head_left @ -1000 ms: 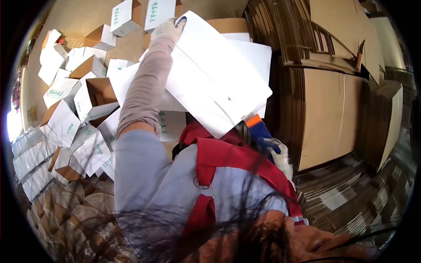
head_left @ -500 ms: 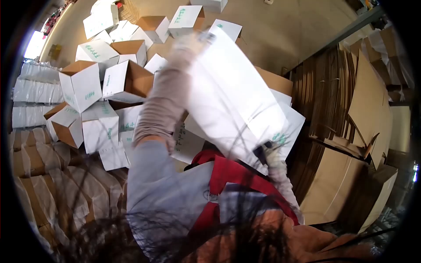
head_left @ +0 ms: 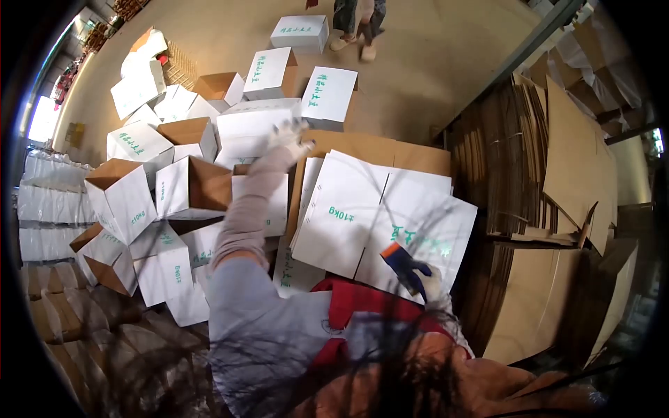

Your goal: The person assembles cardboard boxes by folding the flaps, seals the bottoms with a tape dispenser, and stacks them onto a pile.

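My left hand (head_left: 289, 138), in a pale glove, reaches forward with its fingers spread, beside a white carton (head_left: 256, 124). Nothing shows in its grasp. My right hand (head_left: 430, 282), also gloved, is wrapped round a dark blue tool with an orange end (head_left: 403, 270). Below the tool lie flat white cardboard sheets (head_left: 341, 209) with green lettering, stacked over brown cardboard (head_left: 376, 148) in front of my body.
Open white cartons (head_left: 122, 202) are heaped at the left. Bundled flat cardboard (head_left: 495, 174) stands at the right below a metal rail (head_left: 516, 59). Another person's legs (head_left: 359, 17) are at the top. Plastic-wrapped stacks (head_left: 52, 188) line the far left.
The white cardboard that was raised between my hands is gone from them. A white carton now stands by my left hand, which has opened. The view has shifted, and a person's legs have appeared.
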Tool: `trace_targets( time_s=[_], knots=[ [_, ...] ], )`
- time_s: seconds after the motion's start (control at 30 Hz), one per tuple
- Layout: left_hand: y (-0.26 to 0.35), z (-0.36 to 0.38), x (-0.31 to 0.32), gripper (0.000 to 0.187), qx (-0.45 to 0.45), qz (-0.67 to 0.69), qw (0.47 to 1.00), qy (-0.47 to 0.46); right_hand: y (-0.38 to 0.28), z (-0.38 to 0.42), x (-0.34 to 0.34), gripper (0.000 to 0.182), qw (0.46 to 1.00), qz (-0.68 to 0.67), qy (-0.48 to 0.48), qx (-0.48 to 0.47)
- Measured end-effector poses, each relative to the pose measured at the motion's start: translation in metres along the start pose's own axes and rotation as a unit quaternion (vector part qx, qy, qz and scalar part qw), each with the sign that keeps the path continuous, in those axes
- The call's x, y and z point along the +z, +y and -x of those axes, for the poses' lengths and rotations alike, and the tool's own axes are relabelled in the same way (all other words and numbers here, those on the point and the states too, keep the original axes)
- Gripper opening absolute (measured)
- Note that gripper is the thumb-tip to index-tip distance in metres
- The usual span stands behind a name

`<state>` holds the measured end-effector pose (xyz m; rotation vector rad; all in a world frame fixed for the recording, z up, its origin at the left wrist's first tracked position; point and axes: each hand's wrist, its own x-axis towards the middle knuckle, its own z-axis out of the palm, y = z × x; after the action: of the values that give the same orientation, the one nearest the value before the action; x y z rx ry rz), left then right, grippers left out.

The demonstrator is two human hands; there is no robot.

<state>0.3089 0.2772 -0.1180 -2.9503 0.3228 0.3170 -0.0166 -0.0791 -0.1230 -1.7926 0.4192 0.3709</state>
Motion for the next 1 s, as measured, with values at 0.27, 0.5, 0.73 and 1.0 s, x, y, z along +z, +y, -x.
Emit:
trace_targets(
  time_s=[0.27, 0.5, 0.73, 1.0],
  knots=[
    [0.21, -0.029, 0.091, 0.079, 0.224, 0.088, 0.965, -0.103, 0.12, 0.057, -0.038, 0.029, 0.973, -0.18, 0.124, 0.07],
    [0.284, -0.025, 0.131, 0.083, 0.261, 0.048, 0.951, -0.157, 0.076, 0.114, -0.035, 0.03, 0.955, -0.233, 0.162, 0.09],
    [0.24, -0.015, 0.031, 0.061, 0.272, 0.08, 0.939, -0.192, -0.024, 0.134, -0.127, 0.03, 0.865, 0.21, 0.372, -0.264],
    [0.206, 0.173, -0.182, 0.035, 0.428, -0.017, 0.895, -0.122, -0.13, 0.122, -0.227, 0.031, 0.914, 0.068, 0.237, -0.323]
  ],
)
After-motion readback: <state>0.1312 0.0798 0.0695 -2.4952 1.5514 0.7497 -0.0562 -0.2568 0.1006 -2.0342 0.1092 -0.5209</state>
